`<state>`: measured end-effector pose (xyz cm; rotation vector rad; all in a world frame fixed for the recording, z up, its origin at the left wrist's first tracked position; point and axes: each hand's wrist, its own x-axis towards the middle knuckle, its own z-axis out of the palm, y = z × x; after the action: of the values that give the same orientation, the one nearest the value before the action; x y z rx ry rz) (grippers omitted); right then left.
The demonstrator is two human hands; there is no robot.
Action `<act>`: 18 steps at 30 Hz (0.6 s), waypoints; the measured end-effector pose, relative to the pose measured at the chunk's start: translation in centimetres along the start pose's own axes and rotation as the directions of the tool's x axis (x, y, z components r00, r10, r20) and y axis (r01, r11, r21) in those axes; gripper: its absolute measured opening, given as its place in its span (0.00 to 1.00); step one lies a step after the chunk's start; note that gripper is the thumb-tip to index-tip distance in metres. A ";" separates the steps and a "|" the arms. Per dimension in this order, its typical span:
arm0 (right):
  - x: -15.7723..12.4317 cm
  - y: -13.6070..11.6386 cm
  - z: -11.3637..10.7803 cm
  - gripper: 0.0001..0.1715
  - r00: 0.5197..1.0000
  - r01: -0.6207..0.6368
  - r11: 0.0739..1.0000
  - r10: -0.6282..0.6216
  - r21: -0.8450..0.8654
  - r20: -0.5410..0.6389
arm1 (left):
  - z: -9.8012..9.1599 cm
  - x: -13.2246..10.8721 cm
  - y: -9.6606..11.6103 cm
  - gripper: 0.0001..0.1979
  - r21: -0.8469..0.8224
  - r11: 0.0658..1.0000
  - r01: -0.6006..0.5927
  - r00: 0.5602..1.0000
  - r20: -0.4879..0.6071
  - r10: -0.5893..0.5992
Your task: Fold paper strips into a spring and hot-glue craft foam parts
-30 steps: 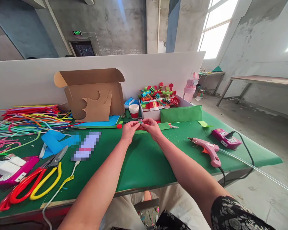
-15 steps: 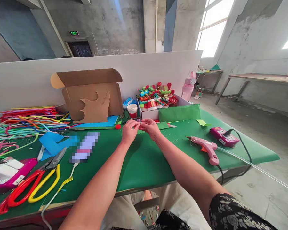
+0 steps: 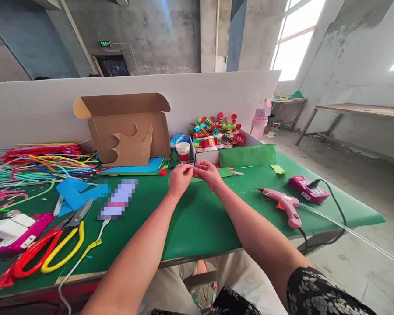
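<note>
Pinching a tiny piece (image 3: 194, 167) at twelve o'clock, my left hand (image 3: 179, 180) and right hand (image 3: 209, 175) nearly meet; from afar I judge it unfinished, the boxed toys (image 3: 213, 130) at one o'clock seemingly done.

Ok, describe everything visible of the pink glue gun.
The pink, plastic-looking glue gun lies on its side on the green tabletop, apart from the right forearm. Its dark nozzle points left, its handle toward the near edge. The trigger is orange. A long clear glue stick juts from its back, past the tabletop; a dark cord leaves the handle's base.
</note>
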<state>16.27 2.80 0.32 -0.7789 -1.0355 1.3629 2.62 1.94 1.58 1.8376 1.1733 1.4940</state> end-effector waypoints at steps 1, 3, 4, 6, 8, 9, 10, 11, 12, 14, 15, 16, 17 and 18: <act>-0.1 -0.1 0.0 0.22 1.000 -0.012 1.000 0.012 -0.005 0.011 | 0.1 0.0 -0.1 0.02 -0.040 0.997 0.061 0.998 -0.015 -0.062; -0.2 -0.2 0.1 0.23 0.999 -0.036 0.999 0.036 0.001 0.029 | 0.4 0.0 -0.4 0.06 -0.170 0.966 0.194 0.980 -0.003 -0.198; -0.3 -0.3 0.2 0.23 0.998 -0.045 0.999 0.044 0.012 0.034 | 0.5 0.0 -0.6 0.08 -0.243 0.936 0.254 0.967 0.031 -0.254; -0.4 -0.4 0.2 0.24 0.998 -0.056 0.998 0.054 0.039 0.042 | 0.6 0.1 -0.9 0.10 -0.361 0.870 0.335 0.942 0.113 -0.316; -0.4 -0.5 0.2 0.24 0.997 -0.063 0.997 0.061 0.052 0.053 | 0.5 0.1 -1.2 0.11 -0.416 0.834 0.363 0.932 0.150 -0.331; -0.4 -0.5 0.2 0.24 0.996 -0.068 0.996 0.064 0.052 0.062 | 0.4 0.2 -1.3 0.11 -0.428 0.827 0.364 0.931 0.149 -0.333; -0.4 -0.5 0.2 0.24 0.995 -0.070 0.996 0.067 0.047 0.073 | 0.4 0.2 -1.4 0.11 -0.436 0.823 0.364 0.931 0.143 -0.336; -0.4 -0.4 0.1 0.25 0.994 -0.070 0.997 0.067 0.039 0.085 | 0.3 0.2 -1.5 0.12 -0.444 0.818 0.364 0.930 0.137 -0.340; -0.4 -0.4 0.1 0.25 0.994 -0.065 0.997 0.062 0.031 0.092 | 0.3 0.2 -1.6 0.12 -0.456 0.812 0.366 0.929 0.134 -0.344; -0.4 -0.3 0.1 0.25 0.994 -0.046 0.999 0.044 0.018 0.099 | 0.3 0.2 -1.7 0.12 -0.486 0.791 0.372 0.926 0.138 -0.350; -0.4 -0.3 0.1 0.24 0.994 -0.038 0.999 0.036 0.016 0.101 | 0.3 0.2 -1.7 0.12 -0.501 0.781 0.374 0.925 0.142 -0.352; -0.4 -0.3 0.1 0.24 0.994 -0.034 0.999 0.033 0.017 0.103 | 0.3 0.2 -1.7 0.12 -0.513 0.772 0.376 0.924 0.144 -0.355; -0.4 -0.3 0.1 0.23 0.994 -0.033 0.999 0.031 0.021 0.104 | 0.3 0.2 -1.7 0.13 -0.521 0.765 0.379 0.922 0.146 -0.357; -0.4 -0.3 0.2 0.22 0.994 -0.035 0.999 0.032 0.027 0.104 | 0.3 0.2 -1.7 0.13 -0.528 0.758 0.382 0.921 0.150 -0.360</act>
<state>16.29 2.36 0.62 -0.7136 -1.0853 1.4561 2.42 3.04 0.26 1.1564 0.8916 1.3652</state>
